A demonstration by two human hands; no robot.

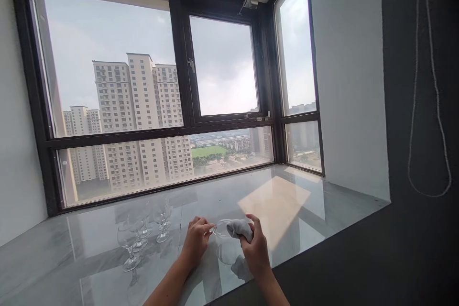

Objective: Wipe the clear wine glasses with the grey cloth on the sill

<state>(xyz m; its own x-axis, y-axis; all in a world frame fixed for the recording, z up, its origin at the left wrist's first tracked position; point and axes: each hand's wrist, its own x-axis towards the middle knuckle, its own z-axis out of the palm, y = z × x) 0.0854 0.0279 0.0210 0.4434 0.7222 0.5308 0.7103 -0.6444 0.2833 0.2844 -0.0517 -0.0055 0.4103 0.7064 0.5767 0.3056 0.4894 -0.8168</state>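
Low over the glossy sill, my left hand (196, 239) pinches the stem end of a clear stemmed glass (222, 227), which lies sideways with its bowl to the right. My right hand (256, 248) is closed round a grey cloth (239, 229) pressed at the mouth of the bowl. Whether part of the cloth is inside the bowl is hard to tell through the glare. Left of my hands stand several more clear stemmed glasses (131, 262), upright and grouped together.
The grey marble-look windowsill (201, 196) reflects the light, with a bright sunlit patch (276, 205) on its right. Dark-framed windows (229, 122) rise behind it. A white wall (351, 81) borders it, and a looped cord (412, 153) hangs at far right.
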